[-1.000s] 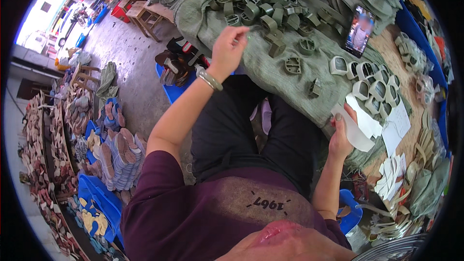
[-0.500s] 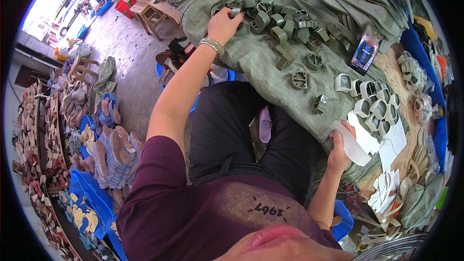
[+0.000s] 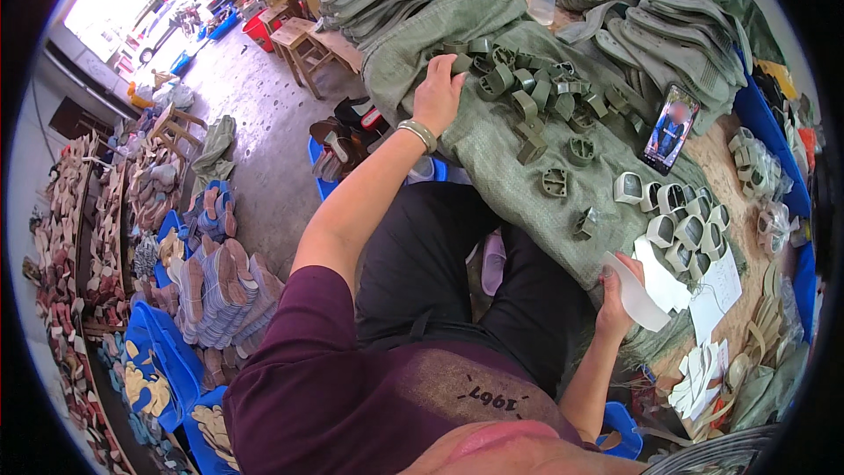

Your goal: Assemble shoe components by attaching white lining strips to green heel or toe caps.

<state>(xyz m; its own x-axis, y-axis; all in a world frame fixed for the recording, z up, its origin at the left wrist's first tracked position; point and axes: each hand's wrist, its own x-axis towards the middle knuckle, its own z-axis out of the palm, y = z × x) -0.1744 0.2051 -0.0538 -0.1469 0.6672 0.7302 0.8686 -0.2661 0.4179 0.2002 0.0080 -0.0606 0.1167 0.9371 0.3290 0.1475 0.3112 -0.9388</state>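
Observation:
My left hand (image 3: 437,97), a bracelet on its wrist, is at the left end of a pile of olive-green hollow heel pieces (image 3: 532,101). Its fingers curl in against the nearest pieces; what lies between the fingertips is hidden. My right hand (image 3: 617,303) grips a curved white strip (image 3: 635,299) between thumb and fingers, low at the right edge of the cloth. Beyond that strip stands a cluster of white-covered heel pieces (image 3: 675,198). Some loose green pieces, such as one hollow heel (image 3: 554,183), lie apart from the pile, between my two hands.
Green woven sacking (image 3: 492,158) covers the worktop before me. A phone (image 3: 670,129) leans at its right. Stacks of grey-green soles (image 3: 677,44) stand behind. White cut strips (image 3: 699,378) lie at the right. Blue bins (image 3: 158,343) and bundled soles (image 3: 220,286) stand at the left.
The whole view has shifted, so things sit further right and lower. My left hand has drawn a little along the pile's near edge. My right hand still grips the white strip.

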